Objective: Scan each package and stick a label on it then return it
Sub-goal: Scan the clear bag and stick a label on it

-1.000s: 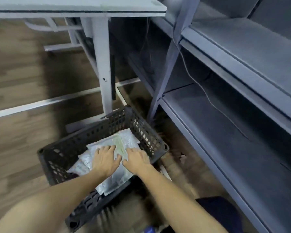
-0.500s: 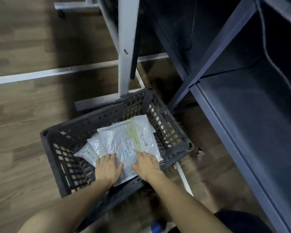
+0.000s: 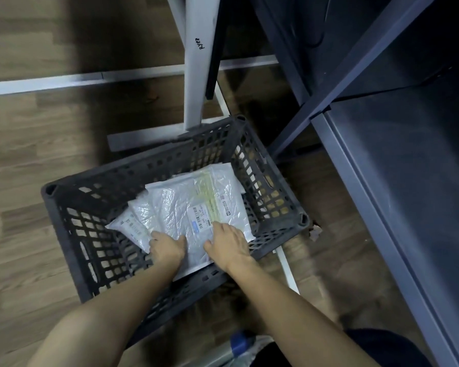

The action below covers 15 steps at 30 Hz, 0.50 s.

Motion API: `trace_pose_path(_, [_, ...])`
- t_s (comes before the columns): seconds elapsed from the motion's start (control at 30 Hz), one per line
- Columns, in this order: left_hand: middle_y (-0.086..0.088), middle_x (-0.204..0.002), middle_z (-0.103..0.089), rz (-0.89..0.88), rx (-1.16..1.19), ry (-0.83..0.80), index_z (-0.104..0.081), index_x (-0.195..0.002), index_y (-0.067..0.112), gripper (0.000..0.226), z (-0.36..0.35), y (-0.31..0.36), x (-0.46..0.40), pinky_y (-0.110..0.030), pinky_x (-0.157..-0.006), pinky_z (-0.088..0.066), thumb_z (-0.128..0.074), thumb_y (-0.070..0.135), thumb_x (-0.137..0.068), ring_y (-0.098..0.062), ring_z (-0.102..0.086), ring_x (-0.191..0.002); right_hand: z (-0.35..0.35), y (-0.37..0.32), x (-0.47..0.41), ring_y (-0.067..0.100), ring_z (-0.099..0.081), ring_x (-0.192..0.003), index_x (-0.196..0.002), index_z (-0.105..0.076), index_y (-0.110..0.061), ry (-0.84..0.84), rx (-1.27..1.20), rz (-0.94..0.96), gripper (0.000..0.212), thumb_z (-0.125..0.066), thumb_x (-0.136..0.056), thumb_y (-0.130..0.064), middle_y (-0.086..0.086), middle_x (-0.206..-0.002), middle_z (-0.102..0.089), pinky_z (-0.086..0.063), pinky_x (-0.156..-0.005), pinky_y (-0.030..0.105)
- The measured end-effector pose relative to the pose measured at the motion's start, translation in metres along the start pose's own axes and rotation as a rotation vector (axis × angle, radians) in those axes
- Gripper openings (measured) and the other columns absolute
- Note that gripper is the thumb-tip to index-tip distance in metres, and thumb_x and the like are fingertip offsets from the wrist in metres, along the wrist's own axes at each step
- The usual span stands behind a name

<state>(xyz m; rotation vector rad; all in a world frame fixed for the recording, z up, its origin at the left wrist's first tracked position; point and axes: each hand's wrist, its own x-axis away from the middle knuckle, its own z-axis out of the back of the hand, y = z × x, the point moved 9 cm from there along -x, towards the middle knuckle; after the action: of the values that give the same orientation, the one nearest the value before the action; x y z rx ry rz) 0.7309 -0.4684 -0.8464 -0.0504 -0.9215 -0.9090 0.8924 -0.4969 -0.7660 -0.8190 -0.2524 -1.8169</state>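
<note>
A: Noting the change. Both hands are sliding back toward the near wall of the black plastic crate [image 3: 64, 215] on the floor; a second ago they were resting mid-package. The view is also tilting lower, so the desk top is gone from frame.

B: Hand state?

A: The left hand [image 3: 167, 249] is lying on the near edge of the top white poly mailer [image 3: 186, 207], its fingers bent down at that edge; whether they are hooking under it, I cannot tell. The right hand [image 3: 229, 243] is pressing flat, fingers relaxed and apart.

B: Package location?

A: Inside the crate, atop a smaller labelled mailer [image 3: 129, 223] peeking out left. Judgement: they are either returning it or readying to lift it; I cannot tell which.
</note>
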Motion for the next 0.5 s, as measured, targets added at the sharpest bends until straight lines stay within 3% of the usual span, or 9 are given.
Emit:
trace_pose_path(0.1, [-0.028,-0.135,-0.043,0.149,0.105,0.005,-0.030,-0.135,-0.003,0.077,-0.007,-0.008,-0.002,-0.049,-0.105,-0.036,-0.072,0.035,-0.083,-0.045,-0.043,-0.125,0.001,0.005,0.001,0.029,-0.042,-0.126,-0.139,-0.038,-0.008,0.007,-0.016,-0.009,0.049,-0.041,-0.096,-0.031,0.015,-0.136,-0.048,-0.028,-0.109,0.037])
trace_pose_path(0.3, [-0.022,-0.129,-0.051,0.133,0.253,-0.090,-0.047,-0.127,0.006,0.063,-0.008,-0.009,-0.009,-0.048,-0.099,-0.044,-0.077,0.032,-0.079,-0.040,-0.049,-0.118,0.010,0.016,0.006,0.029,-0.046,-0.120,-0.131,-0.044,-0.006,0.045,-0.063,-0.026,0.043,-0.041,-0.095,-0.029,0.014,-0.128,-0.052,-0.032,-0.104,0.037])
trace_pose_path(0.4, [-0.021,-0.129,-0.050,0.044,0.327,-0.166,-0.039,-0.128,0.006,0.064,-0.004,0.001,-0.005,-0.041,-0.091,-0.041,-0.077,0.026,-0.080,-0.034,-0.050,-0.110,0.017,0.018,0.011,0.028,-0.046,-0.119,-0.130,-0.045,-0.007,0.063,-0.090,-0.033,0.042,-0.041,-0.095,-0.028,0.014,-0.126,-0.052,-0.033,-0.103,0.036])
trace_pose_path(0.5, [-0.021,-0.137,-0.044,-0.006,0.405,-0.201,-0.028,-0.139,0.006,0.073,0.007,0.016,0.002,-0.048,-0.100,-0.038,-0.074,0.019,-0.084,-0.039,-0.046,-0.121,0.030,0.017,0.019,0.030,-0.047,-0.118,-0.127,-0.046,-0.006,0.083,-0.111,-0.031,0.039,-0.042,-0.094,-0.028,0.014,-0.126,-0.052,-0.033,-0.101,0.037])
